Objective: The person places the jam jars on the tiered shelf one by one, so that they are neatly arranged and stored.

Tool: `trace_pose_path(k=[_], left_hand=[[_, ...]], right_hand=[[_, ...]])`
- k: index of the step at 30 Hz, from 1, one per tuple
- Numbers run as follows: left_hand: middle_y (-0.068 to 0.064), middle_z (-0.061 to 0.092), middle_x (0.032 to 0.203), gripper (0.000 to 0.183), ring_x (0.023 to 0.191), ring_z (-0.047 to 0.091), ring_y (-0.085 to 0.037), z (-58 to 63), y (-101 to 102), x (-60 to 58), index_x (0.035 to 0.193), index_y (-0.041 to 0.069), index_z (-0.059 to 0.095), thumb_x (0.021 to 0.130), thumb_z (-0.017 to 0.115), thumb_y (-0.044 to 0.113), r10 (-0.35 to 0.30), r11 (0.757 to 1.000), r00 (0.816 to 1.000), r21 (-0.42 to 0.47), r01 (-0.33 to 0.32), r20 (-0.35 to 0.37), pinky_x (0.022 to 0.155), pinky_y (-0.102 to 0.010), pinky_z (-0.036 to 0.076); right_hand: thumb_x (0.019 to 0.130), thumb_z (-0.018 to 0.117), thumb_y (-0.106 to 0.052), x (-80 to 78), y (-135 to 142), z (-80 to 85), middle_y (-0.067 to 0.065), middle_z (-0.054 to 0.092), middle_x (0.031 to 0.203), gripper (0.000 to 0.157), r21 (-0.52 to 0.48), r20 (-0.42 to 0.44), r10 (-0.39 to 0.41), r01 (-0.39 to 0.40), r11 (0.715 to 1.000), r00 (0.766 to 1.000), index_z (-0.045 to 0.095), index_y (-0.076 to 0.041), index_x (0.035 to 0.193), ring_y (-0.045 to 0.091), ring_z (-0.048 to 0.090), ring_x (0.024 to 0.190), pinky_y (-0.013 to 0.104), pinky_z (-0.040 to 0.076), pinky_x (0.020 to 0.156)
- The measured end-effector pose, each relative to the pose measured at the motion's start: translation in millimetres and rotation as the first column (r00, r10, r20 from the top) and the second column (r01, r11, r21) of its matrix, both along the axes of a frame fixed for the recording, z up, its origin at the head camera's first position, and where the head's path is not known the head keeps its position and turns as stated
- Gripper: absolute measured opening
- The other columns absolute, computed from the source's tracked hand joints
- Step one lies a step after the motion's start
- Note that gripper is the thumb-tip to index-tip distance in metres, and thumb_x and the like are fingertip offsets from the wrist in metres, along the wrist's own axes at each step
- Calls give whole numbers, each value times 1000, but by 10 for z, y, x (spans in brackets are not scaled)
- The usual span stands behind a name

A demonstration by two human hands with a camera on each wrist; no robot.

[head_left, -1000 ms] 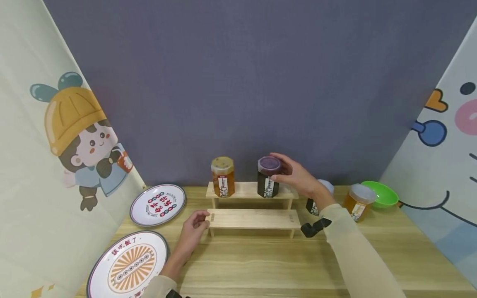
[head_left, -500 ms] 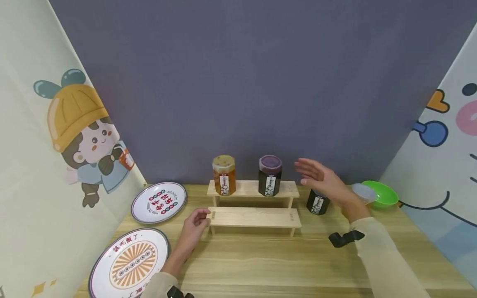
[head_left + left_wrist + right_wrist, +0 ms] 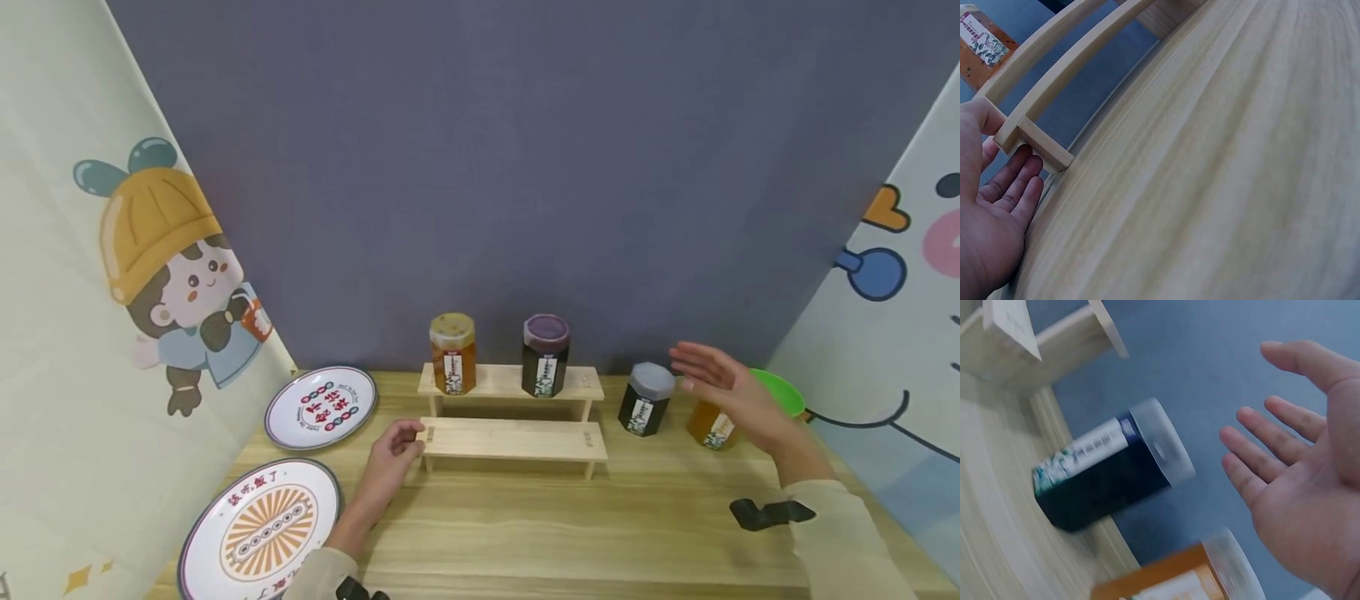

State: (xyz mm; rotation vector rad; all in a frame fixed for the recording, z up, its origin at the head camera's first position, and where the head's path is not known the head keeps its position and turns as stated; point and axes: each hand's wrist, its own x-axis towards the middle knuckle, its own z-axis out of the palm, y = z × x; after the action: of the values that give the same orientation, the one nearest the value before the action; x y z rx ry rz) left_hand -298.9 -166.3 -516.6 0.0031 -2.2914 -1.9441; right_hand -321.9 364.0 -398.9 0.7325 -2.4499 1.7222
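A two-tier wooden display stand (image 3: 513, 438) stands mid-table. My left hand (image 3: 390, 457) grips the left end of its lower board, thumb and forefinger on the board's end in the left wrist view. On the upper tier sit an amber jar (image 3: 453, 367) with a yellowish lid and a dark jar (image 3: 545, 368) with a purple lid. My right hand (image 3: 738, 404) is open and holds nothing. It overlaps a second amber jar (image 3: 707, 427) on the table in the head view. Left of it stands another dark jar (image 3: 1107, 472) with a pale translucent lid.
Two patterned plates lie at the left, a smaller one (image 3: 321, 408) behind a larger one (image 3: 225, 533). A green bowl (image 3: 782, 392) sits at the far right, partly behind my right hand. A dark blue backdrop (image 3: 495, 183) rises behind the table.
My right hand has let go of the purple-lidded jar, leaving it on the upper tier, and has moved right over the jars on the table. My left hand has stayed at the stand.
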Motion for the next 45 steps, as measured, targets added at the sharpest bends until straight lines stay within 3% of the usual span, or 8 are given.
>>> trace_pose_path(k=[5, 10, 21, 30, 34, 38, 41, 45], left_hand=[[-15, 67, 122, 28, 104, 62, -13, -4, 12, 15, 122, 5, 65, 94, 64, 1, 0, 1000, 1000, 2, 0, 2, 91, -18, 51], [-15, 67, 122, 28, 103, 62, -13, -6, 14, 19, 122, 4, 65, 94, 64, 1, -1, 1000, 1000, -1, 1, -1, 90, -18, 51], [-17, 66, 122, 28, 102, 62, -11, -1, 16, 14, 121, 3, 65, 93, 64, 1, 0, 1000, 1000, 3, 0, -17, 89, -17, 52], [-16, 67, 122, 29, 102, 62, -12, 6, 9, 11, 122, 4, 65, 93, 64, 1, -3, 1000, 1000, 6, 3, -4, 90, -18, 52], [-16, 67, 122, 29, 103, 62, -14, 4, 17, -1, 123, 5, 65, 94, 63, 1, -2, 1000, 1000, 1, 2, 6, 90, -19, 52], [-16, 67, 122, 29, 103, 62, -15, 1, 24, -4, 122, 5, 65, 94, 64, 1, -3, 1000, 1000, 3, 3, 6, 90, -19, 52], [-15, 67, 122, 29, 104, 61, -14, 0, 16, -5, 122, 5, 65, 94, 64, 1, -3, 1000, 1000, -2, 3, 5, 91, -18, 52], [-15, 67, 122, 28, 103, 62, -14, -6, 6, 6, 121, 5, 65, 94, 64, 1, 3, 1000, 1000, -2, -3, 0, 91, -18, 52]], right_hand=[[104, 52, 1, 105, 237, -14, -22, 56, 144, 58, -52, -14, -48, 48, 998, 999, 35, -10, 159, -9, 56, 128, 8, 49, 95], [105, 54, -3, 174, 415, -22, -27, 55, 141, 57, 25, -27, -179, 180, 983, 984, 36, -12, 158, -14, 54, 125, 2, 45, 91], [104, 59, -15, 146, 767, -196, -38, 49, 132, 57, 117, -33, -312, 313, 942, 950, 38, -21, 157, -24, 48, 116, -1, 41, 84], [105, 56, -9, 83, 856, -479, -32, 47, 137, 62, -1, 70, -245, 246, 969, 967, 32, -25, 160, -19, 44, 120, 3, 39, 86], [107, 55, -17, 58, 845, -578, -21, 39, 150, 66, 61, 110, -284, 279, 958, 952, 23, -27, 163, -15, 35, 131, 2, 36, 87], [106, 57, -24, 19, 804, -640, 7, 30, 163, 71, 150, 124, -335, 316, 937, 934, 18, -20, 165, -15, 37, 127, 0, 39, 85], [105, 58, -31, 1, 778, -632, 27, 20, 165, 80, 234, 132, -372, 336, 913, 919, 10, -12, 166, 6, 40, 139, 0, 40, 82], [105, 58, -37, -31, 762, -616, 34, 18, 163, 84, 272, 159, -380, 329, 904, 911, 7, -8, 166, 38, 33, 146, 2, 41, 80]])
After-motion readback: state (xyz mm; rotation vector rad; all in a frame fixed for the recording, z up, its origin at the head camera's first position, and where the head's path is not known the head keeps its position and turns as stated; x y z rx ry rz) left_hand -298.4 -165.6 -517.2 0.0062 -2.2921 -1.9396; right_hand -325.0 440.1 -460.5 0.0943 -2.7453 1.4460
